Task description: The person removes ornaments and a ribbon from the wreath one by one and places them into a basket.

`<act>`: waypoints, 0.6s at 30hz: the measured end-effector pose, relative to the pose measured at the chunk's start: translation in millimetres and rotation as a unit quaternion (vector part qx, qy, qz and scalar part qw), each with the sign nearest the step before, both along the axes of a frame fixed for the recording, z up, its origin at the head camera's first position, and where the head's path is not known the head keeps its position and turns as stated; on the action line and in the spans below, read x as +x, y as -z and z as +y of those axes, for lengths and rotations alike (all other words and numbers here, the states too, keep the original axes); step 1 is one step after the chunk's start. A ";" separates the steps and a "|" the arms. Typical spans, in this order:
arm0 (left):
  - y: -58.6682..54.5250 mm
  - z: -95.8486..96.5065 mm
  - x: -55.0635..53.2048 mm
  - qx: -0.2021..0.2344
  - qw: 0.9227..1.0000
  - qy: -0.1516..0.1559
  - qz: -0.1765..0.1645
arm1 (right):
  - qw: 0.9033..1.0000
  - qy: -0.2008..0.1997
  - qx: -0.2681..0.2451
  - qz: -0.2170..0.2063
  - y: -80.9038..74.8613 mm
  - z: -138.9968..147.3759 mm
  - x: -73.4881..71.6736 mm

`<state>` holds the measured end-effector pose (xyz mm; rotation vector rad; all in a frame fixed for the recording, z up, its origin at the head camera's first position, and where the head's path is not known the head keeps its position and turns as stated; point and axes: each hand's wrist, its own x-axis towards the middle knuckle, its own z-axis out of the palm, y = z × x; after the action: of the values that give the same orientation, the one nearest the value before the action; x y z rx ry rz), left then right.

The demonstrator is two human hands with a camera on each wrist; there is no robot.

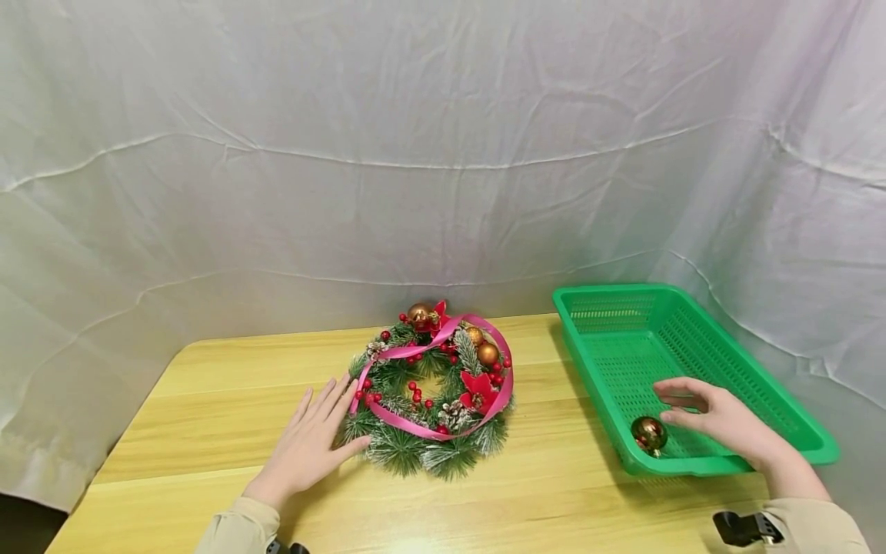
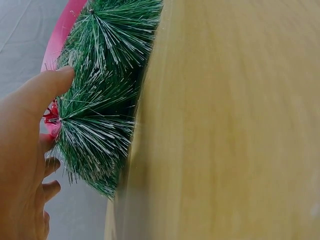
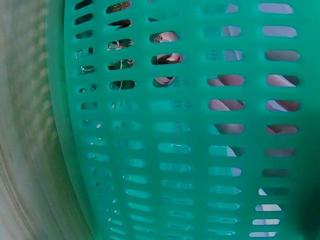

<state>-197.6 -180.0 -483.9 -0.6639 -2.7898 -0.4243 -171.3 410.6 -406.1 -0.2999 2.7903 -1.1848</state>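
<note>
A green Christmas wreath (image 1: 394, 450) with red berries, red flowers and gold balls lies on the table. A pink ribbon (image 1: 508, 388) loops loosely over its top. My left hand (image 1: 311, 438) is at the wreath's left edge, fingers spread and straight; the left wrist view shows the thumb beside the frosted needles (image 2: 100, 140). Over the near part of a green basket (image 1: 588, 369), my right hand (image 1: 720, 419) hovers with loosely bent fingers. Just left of its fingertips, a shiny brown-gold bauble (image 1: 649, 433) sits in the basket's near left corner. Slotted basket wall (image 3: 195, 142) mostly hides that hand in the right wrist view.
The light wooden table (image 1: 208, 415) carries the wreath at its middle and the basket on the right. A pale grey cloth (image 1: 415, 223) hangs behind and along both sides. The table's left edge slants down toward the lower left.
</note>
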 end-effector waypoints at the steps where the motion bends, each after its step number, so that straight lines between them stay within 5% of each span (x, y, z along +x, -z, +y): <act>1: -0.1 0.1 0.2 0.002 1.000 0.001 0.002 | 1.000 -0.002 0.002 0.003 -0.5 -0.3 0.1; 18: -4.0 0.1 2.1 0.000 1.000 0.003 -0.003 | 0.992 0.058 -0.001 0.109 -18.5 -47.0 3.3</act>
<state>-195.5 -179.9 -479.9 -0.6724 -2.7946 -0.4290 -168.1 363.6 -387.6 -0.2860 3.0323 -1.2500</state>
